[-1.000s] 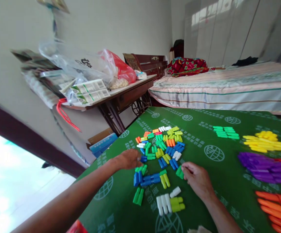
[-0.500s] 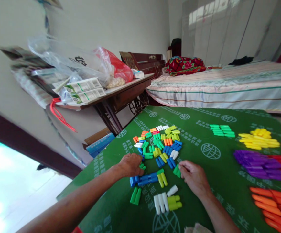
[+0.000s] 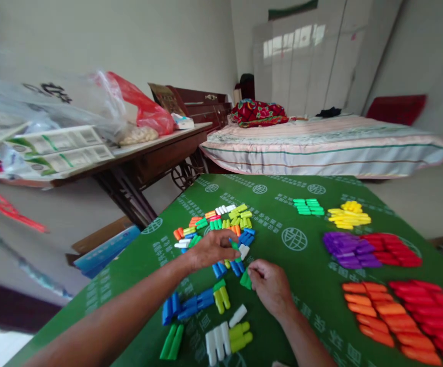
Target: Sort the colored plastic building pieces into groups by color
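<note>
Printed across the green table (image 3: 309,272): pale globe emblems (image 3: 294,238) and Chinese lettering (image 3: 269,220), mostly too small to read. Marked in black on a clear bag (image 3: 78,109), ten o'clock: large creased lettering (image 3: 55,93), illegible. With the left hand (image 3: 213,250), six o'clock, pinching a green piece (image 3: 235,246) over a cluster of colored pieces (image 3: 239,215). With the right hand (image 3: 272,285), five o'clock, grasping a green pair (image 3: 245,280) between thumb and curled fingers, just beside that cluster.
</note>
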Demonstrator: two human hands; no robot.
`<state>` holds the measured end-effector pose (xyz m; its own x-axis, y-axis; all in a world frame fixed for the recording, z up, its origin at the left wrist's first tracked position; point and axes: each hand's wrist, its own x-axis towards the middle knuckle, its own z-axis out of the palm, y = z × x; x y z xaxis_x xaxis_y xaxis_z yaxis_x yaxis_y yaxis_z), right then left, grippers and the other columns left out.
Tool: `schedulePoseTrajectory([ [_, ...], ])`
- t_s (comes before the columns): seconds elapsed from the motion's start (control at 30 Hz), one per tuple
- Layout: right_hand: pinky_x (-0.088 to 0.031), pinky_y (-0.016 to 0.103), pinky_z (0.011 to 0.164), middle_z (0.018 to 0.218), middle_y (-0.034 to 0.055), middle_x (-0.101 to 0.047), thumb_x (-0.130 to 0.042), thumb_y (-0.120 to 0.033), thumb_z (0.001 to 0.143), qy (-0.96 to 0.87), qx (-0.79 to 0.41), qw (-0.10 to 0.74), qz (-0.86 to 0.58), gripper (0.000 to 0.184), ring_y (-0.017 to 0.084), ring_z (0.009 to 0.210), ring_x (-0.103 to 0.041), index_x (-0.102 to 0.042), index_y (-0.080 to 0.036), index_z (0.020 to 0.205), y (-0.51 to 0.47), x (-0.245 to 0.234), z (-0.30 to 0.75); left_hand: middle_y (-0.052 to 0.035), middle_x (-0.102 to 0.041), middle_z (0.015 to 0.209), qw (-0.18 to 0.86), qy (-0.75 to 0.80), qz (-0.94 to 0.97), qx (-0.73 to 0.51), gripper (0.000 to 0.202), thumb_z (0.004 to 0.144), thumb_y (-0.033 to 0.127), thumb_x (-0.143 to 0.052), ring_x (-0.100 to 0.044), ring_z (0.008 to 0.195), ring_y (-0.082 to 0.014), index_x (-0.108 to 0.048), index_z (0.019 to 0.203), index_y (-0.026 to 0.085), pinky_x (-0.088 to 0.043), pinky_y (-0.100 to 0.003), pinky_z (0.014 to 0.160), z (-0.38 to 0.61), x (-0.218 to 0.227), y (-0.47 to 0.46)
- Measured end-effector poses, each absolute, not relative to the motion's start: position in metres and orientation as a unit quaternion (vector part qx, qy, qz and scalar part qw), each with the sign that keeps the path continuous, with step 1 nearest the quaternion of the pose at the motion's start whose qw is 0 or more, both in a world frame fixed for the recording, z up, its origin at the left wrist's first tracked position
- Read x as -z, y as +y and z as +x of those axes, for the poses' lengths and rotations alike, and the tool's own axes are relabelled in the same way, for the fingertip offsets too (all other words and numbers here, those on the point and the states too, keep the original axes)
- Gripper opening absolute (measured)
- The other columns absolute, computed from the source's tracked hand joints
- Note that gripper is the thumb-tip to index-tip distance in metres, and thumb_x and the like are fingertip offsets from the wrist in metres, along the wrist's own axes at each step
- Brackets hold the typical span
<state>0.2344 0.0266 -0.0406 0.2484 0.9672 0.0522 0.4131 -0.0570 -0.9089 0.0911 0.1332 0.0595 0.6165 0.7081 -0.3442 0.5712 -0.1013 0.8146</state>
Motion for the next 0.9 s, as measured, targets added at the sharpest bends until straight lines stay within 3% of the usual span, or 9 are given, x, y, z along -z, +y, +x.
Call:
schedulePoseTrajectory([
  [0.17,-0.037,0.019,0.054,0.063,-0.0014,-0.068,-0.048,-0.023,0.080,-0.529,-0.297,0.437,-0.664,0.023,0.012,0.057,-0.058,-0.070,-0.022,0.074,0.031,0.033,0.233,0.0078,-0.043,0.056,0.455,0.378,0.792,-0.149,0.033,0.061,0.034,-0.071,-0.042,0.055,-0.0072,-0.052,0.081,0.017,-0.032,-0.021,0.051,0.157,-0.039,0.150],
  [0.37,-0.038,0.020,0.060,0.072,-0.0008,-0.072,-0.051,-0.018,0.079,-0.524,-0.282,0.435,-0.675,0.021,0.013,0.067,-0.064,-0.072,-0.022,0.078,0.032,0.029,0.232,0.0030,-0.056,0.071,0.259,0.338,0.903,-0.065,0.030,0.064,0.030,-0.070,-0.052,0.068,-0.0121,-0.059,0.089,0.018,-0.040,-0.023,0.060,0.220,-0.016,0.148],
  [0.53,-0.037,0.020,0.059,0.073,-0.0013,-0.073,-0.052,-0.017,0.079,-0.523,-0.280,0.440,-0.674,0.021,0.012,0.066,-0.065,-0.072,-0.023,0.079,0.034,0.029,0.231,-0.0016,-0.062,0.085,0.178,0.300,0.937,0.001,0.027,0.064,0.026,-0.066,-0.057,0.079,-0.0169,-0.061,0.090,0.019,-0.044,-0.027,0.072,0.225,-0.010,0.151],
  [0.63,-0.037,0.020,0.058,0.071,-0.0012,-0.073,-0.052,-0.017,0.079,-0.523,-0.273,0.441,-0.677,0.021,0.012,0.065,-0.065,-0.072,-0.023,0.078,0.035,0.030,0.230,-0.0048,-0.063,0.097,0.116,0.283,0.952,0.030,0.036,0.067,0.032,-0.065,-0.058,0.091,-0.0199,-0.059,0.101,0.021,-0.046,-0.029,0.079,0.219,-0.012,0.155],
  [0.77,-0.037,0.020,0.058,0.069,-0.0013,-0.072,-0.052,-0.017,0.079,-0.531,-0.257,0.432,-0.683,0.021,0.012,0.065,-0.065,-0.071,-0.024,0.075,0.036,0.031,0.228,-0.0044,-0.066,0.098,0.098,0.261,0.960,0.038,0.037,0.068,0.033,-0.064,-0.057,0.100,-0.0220,-0.060,0.104,0.022,-0.046,-0.030,0.084,0.220,-0.014,0.162],
  [0.9,-0.036,0.020,0.056,0.069,-0.0023,-0.072,-0.052,-0.015,0.078,-0.532,-0.258,0.420,-0.688,0.022,0.012,0.063,-0.065,-0.071,-0.025,0.075,0.038,0.032,0.226,-0.0021,-0.068,0.092,0.101,0.250,0.963,0.009,0.030,0.069,0.032,-0.065,-0.060,0.093,-0.0190,-0.063,0.097,0.021,-0.046,-0.027,0.082,0.245,-0.020,0.176],
])
